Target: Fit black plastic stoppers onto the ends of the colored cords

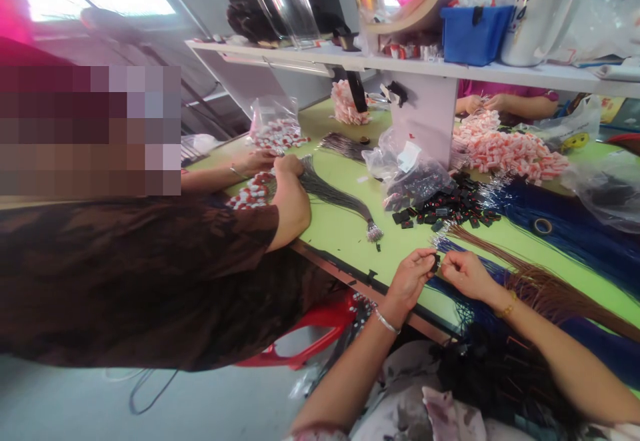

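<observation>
We see a long lime-green table [345,227] running away from us under a white shelf [350,59] stacked with a blue bin [473,34], a white jug [537,11] and clear containers, with daylight coming from a window at upper left. Our left hand [411,275] and right hand [465,273] meet at the near edge of the table, fingertips pressed together around a small black connector [437,262] held between them; whether a wire is already in it, we cannot tell. Blue wires [560,227] and brown wires [540,281] fan out beneath and to the right of the right hand. Just beyond the hands lies a heap of loose black connectors [440,209] beside a clear bag [410,177]. Further back sits a pile of red-and-white parts [505,147]. To our left, a co-worker in a dark brown sleeve [150,267] leans across the table, a hand [289,165] resting on a bundle of black wires [340,197]. A red stool [310,334] shows below the table's edge.
</observation>
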Demonstrator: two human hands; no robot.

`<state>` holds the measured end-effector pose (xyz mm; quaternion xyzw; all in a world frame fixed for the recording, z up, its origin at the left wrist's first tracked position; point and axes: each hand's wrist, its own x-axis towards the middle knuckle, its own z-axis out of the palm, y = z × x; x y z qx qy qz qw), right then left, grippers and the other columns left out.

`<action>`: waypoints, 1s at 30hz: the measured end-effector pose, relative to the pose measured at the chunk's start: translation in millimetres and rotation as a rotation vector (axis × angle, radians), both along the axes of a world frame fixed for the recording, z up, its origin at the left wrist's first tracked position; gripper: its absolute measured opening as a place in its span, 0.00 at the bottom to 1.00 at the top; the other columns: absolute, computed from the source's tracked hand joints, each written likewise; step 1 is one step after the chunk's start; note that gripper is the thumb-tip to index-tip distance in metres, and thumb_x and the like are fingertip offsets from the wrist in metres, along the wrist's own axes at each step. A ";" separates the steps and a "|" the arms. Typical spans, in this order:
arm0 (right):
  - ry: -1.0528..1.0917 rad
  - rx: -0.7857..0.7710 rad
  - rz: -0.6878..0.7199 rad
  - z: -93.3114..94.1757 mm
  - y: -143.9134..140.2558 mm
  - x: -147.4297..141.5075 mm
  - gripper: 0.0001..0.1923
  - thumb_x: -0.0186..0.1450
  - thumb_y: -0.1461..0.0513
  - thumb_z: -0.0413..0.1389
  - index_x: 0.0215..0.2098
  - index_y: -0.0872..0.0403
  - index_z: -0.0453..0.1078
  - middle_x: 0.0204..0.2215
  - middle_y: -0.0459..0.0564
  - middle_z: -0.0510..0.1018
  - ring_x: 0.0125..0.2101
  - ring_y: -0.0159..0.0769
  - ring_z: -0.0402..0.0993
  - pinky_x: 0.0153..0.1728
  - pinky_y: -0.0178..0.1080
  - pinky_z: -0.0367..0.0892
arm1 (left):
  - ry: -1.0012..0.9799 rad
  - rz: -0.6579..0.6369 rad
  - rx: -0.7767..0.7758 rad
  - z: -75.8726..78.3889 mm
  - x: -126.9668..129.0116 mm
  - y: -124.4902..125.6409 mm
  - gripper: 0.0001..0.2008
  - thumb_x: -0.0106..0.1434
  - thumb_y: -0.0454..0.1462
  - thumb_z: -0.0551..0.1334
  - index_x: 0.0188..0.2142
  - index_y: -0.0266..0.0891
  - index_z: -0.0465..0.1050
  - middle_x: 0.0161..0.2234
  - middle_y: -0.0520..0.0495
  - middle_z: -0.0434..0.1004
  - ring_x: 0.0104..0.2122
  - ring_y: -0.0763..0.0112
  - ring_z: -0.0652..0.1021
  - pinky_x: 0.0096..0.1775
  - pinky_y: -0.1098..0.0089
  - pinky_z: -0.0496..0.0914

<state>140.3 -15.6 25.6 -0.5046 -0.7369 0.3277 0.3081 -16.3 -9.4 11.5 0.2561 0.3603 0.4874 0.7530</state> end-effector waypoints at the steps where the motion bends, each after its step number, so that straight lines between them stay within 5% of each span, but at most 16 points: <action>1: -0.012 0.007 0.007 0.3 0.0 -0.3 0.11 0.60 0.63 0.49 0.20 0.55 0.61 0.15 0.41 0.63 0.19 0.26 0.54 0.21 0.31 0.49 | 0.038 0.017 0.015 -0.5 2.3 -1.6 0.17 0.45 0.37 0.73 0.34 0.33 0.75 0.23 0.53 0.69 0.22 0.81 0.67 0.26 0.76 0.61; 6: -0.031 0.054 0.049 3.8 0.6 0.4 0.11 0.62 0.63 0.48 0.22 0.55 0.62 0.18 0.42 0.66 0.20 0.27 0.57 0.23 0.31 0.51 | 0.155 0.123 0.062 -1.7 10.2 -4.8 0.16 0.46 0.40 0.72 0.32 0.34 0.73 0.23 0.53 0.70 0.22 0.80 0.67 0.26 0.76 0.60; 21: -0.196 0.068 0.062 10.3 8.2 10.3 0.13 0.65 0.62 0.47 0.24 0.55 0.65 0.19 0.43 0.69 0.21 0.28 0.60 0.24 0.31 0.51 | 0.212 0.110 0.056 -2.5 11.8 -4.6 0.16 0.44 0.41 0.72 0.30 0.34 0.73 0.21 0.53 0.70 0.20 0.79 0.67 0.24 0.75 0.61; 26: -0.568 0.028 -0.194 8.7 32.7 40.0 0.05 0.62 0.61 0.52 0.34 0.54 0.69 0.31 0.48 0.74 0.28 0.32 0.66 0.28 0.33 0.52 | 0.101 0.053 -0.008 3.5 11.5 -1.2 0.19 0.43 0.39 0.73 0.34 0.35 0.74 0.25 0.52 0.70 0.24 0.78 0.70 0.27 0.76 0.64; 30: -0.640 -0.053 -0.156 0.1 39.9 48.2 0.07 0.62 0.64 0.49 0.31 0.53 0.69 0.31 0.48 0.74 0.29 0.32 0.67 0.29 0.33 0.52 | 0.038 0.018 -0.045 0.4 19.4 0.6 0.19 0.43 0.40 0.73 0.34 0.35 0.75 0.27 0.50 0.71 0.26 0.78 0.71 0.29 0.76 0.65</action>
